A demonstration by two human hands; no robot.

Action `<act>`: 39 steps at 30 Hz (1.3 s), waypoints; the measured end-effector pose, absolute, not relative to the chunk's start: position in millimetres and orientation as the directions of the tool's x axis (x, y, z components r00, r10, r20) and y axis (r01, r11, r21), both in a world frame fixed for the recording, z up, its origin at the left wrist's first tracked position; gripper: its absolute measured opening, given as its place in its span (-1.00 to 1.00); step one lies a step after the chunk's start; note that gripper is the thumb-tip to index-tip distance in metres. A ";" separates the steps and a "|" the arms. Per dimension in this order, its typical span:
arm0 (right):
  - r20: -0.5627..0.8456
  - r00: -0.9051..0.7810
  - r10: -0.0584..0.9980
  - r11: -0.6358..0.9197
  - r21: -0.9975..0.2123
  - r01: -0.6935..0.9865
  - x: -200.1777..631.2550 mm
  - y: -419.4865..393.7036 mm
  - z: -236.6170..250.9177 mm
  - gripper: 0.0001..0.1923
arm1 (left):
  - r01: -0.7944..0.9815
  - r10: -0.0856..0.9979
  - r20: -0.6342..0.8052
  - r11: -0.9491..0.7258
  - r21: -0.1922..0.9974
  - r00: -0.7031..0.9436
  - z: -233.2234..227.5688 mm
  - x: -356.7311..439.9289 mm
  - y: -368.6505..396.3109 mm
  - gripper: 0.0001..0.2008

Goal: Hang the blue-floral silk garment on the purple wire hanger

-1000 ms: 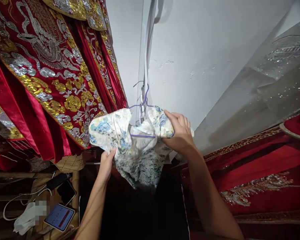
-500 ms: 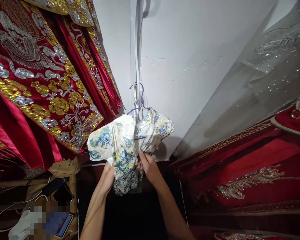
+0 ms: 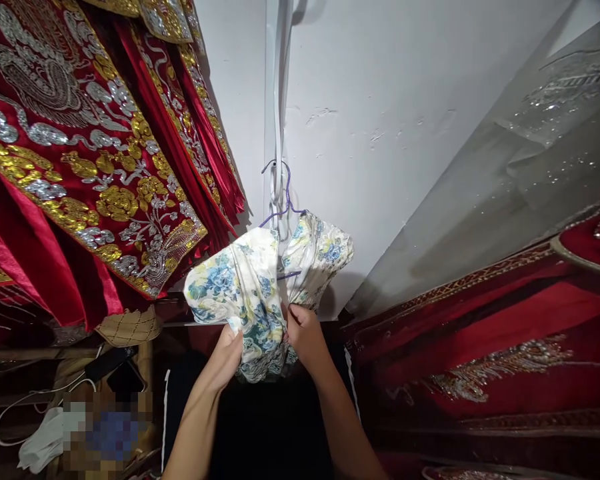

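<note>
A white short-sleeved floral dress, patterned in blue, green and yellow, hangs on a thin purple hanger. The hanger's hook is caught on a white strap that runs down the wall. My left hand pinches the cloth below the sleeve on the left. At the front opening, my right hand is closed on the edge of the right-hand side. The lower part of the dress is bunched up, partly hidden behind my hands.
Red garments with gold and silver embroidery hang at the left. To the right are a sheer sparkly fabric and red beaded garments. A stand at lower left carries a quilted beige item, a white cable and a dark phone.
The dress and both hands appear slightly further right in view. My left hand has come closer to my right, and the hanging lower cloth is drawn up a little.
</note>
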State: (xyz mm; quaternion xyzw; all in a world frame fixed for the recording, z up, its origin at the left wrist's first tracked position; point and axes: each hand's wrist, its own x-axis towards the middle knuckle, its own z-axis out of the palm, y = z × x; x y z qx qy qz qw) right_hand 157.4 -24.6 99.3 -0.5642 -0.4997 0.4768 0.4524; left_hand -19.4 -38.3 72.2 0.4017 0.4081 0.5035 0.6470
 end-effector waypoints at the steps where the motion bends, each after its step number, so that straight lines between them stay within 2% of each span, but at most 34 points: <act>1: -0.083 0.047 0.995 -0.089 -0.987 0.137 162.5 -24.4 96.8 -0.49 | -0.330 0.978 -0.120 0.171 0.928 0.168 73.6 -17.0 -40.3 -0.35; 6: -0.064 -0.044 0.997 -0.057 -0.989 0.139 178.1 -28.5 76.8 -0.61 | -0.345 0.981 -0.154 0.185 0.920 0.116 82.3 -19.2 -44.8 -0.38; 11: -0.181 -0.108 0.978 -0.164 -0.975 0.149 170.0 -36.4 70.6 -0.62 | -0.395 0.976 -0.204 0.217 0.893 0.074 81.6 -23.2 -48.0 -0.40; 15: -0.269 -0.165 0.949 -0.244 -0.957 0.155 168.8 -37.9 71.8 -0.66 | -0.479 0.928 -0.359 0.271 0.835 -0.101 79.0 -19.9 -47.1 -0.46; 18: -0.274 -0.193 0.942 -0.234 -0.950 0.209 175.3 -39.3 68.5 -0.66 | -0.543 0.896 -0.376 0.201 0.816 -0.234 75.4 -21.8 -36.1 -0.55; 20: -0.275 -0.180 0.944 -0.228 -0.943 0.244 179.2 -41.2 64.7 -0.67 | -0.549 0.866 -0.358 0.121 0.827 -0.348 68.4 -25.9 -25.4 -0.60; 22: -0.284 -0.147 0.948 -0.238 -0.933 0.269 180.5 -42.8 60.3 -0.70 | -0.468 0.812 -0.287 0.019 0.883 -0.508 56.7 -29.1 -16.5 -0.62; 23: -0.286 -0.130 0.949 -0.243 -0.930 0.276 180.1 -43.2 57.9 -0.70 | -0.373 0.778 -0.200 -0.047 0.927 -0.596 49.5 -29.4 -14.4 -0.58; 25: -0.276 -0.110 0.955 -0.236 -0.930 0.282 177.7 -43.0 52.5 -0.67 | -0.083 0.710 0.072 -0.181 0.980 -0.700 34.5 -25.5 -16.6 -0.50; 27: -0.248 -0.095 0.964 -0.213 -0.935 0.283 174.0 -41.6 47.0 -0.63 | 0.199 0.732 0.331 -0.265 0.944 -0.596 20.5 -15.3 -26.7 -0.56; 28: -0.232 -0.089 0.969 -0.199 -0.939 0.281 171.8 -40.8 44.8 -0.61 | 0.281 0.787 0.390 -0.284 0.917 -0.478 14.4 -8.2 -33.5 -0.62; 29: -0.212 -0.085 0.974 -0.181 -0.944 0.276 169.4 -40.2 43.1 -0.60 | 0.318 0.849 0.394 -0.287 0.903 -0.353 9.2 -0.4 -40.4 -0.65; 31: -0.152 -0.062 0.986 -0.133 -0.961 0.245 164.1 -40.5 42.2 -0.59 | 0.306 0.932 0.317 -0.254 0.918 -0.178 1.7 14.8 -52.2 -0.58; 33: -0.083 -0.037 0.996 -0.075 -0.980 0.184 158.3 -43.3 44.1 -0.59 | 0.246 0.957 0.247 -0.205 0.947 -0.151 -0.8 26.0 -59.1 -0.45; 34: -0.056 -0.030 0.998 -0.051 -0.988 0.148 155.5 -45.6 45.8 -0.59 | 0.221 0.961 0.233 -0.197 0.955 -0.151 0.1 29.3 -60.6 -0.45; 39: -0.047 -0.019 0.999 -0.045 -0.997 0.068 148.0 -60.0 53.1 -0.61 | 0.169 0.974 0.222 -0.211 0.963 -0.049 16.3 31.8 -57.4 -0.83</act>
